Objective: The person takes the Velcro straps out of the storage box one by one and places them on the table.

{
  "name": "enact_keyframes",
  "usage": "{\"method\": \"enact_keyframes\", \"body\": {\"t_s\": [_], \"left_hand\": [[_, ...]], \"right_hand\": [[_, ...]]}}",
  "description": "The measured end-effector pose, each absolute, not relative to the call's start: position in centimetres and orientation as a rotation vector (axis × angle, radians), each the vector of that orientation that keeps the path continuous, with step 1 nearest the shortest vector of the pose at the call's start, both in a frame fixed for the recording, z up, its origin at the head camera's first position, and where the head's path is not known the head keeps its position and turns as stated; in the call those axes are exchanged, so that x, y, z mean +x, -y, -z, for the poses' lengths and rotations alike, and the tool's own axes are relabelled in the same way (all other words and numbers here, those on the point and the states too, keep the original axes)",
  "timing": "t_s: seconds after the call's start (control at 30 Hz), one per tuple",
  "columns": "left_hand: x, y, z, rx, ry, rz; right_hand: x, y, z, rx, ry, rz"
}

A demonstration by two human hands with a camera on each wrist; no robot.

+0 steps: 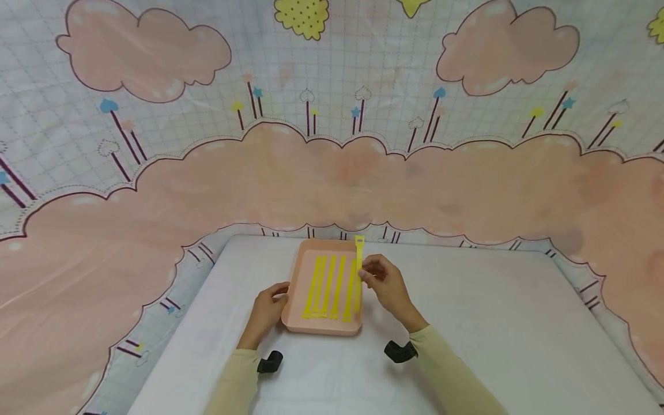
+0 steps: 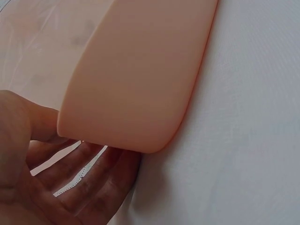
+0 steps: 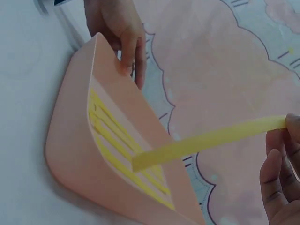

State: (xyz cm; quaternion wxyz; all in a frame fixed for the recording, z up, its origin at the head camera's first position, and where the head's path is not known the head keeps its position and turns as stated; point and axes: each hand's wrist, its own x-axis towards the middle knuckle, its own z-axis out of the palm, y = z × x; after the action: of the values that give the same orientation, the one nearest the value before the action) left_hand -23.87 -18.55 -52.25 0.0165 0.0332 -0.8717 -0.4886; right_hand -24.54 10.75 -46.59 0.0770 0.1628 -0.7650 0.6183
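Observation:
A shallow pink tray (image 1: 321,331) rests on the white table, with several yellow hook-and-loop cable straps (image 1: 328,288) lying lengthwise inside it, side by side. My left hand (image 1: 266,314) grips the tray's left side; in the left wrist view its thumb is at the rim and the other fingers reach along the outer wall and underside. Between thumb and fingertips my right hand (image 1: 386,286) pinches another yellow cable strap (image 3: 206,143) near the tray's right edge. That strap's slotted head points away from me, and its free end extends over the tray.
White cloth covers the table (image 1: 498,323). Behind it hangs a backdrop (image 1: 363,184) printed with pink clouds and small stars. Black wrist mounts (image 1: 400,351) sit on both forearms, just above the table in the head view.

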Motion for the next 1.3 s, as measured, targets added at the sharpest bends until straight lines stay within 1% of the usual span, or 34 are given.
{"method": "enact_keyframes", "body": {"t_s": [0.43,0.73,0.97,1.3], "left_hand": [[-23.7,18.9,52.2,0.117,2.733,1.561],[-23.5,18.8,52.0,0.108,2.725,1.570],[-23.5,18.6,52.1,0.125,2.727,1.562],[-23.8,18.6,52.6,0.130,2.710,1.567]], "right_hand": [[-24.4,-14.5,48.3,0.166,2.299,-2.156],[-24.8,-15.2,49.6,-0.032,2.417,-2.136],[-25.8,-15.5,50.8,-0.184,2.439,-2.159],[-27.7,-16.2,52.2,-0.101,2.592,-2.037]]}}
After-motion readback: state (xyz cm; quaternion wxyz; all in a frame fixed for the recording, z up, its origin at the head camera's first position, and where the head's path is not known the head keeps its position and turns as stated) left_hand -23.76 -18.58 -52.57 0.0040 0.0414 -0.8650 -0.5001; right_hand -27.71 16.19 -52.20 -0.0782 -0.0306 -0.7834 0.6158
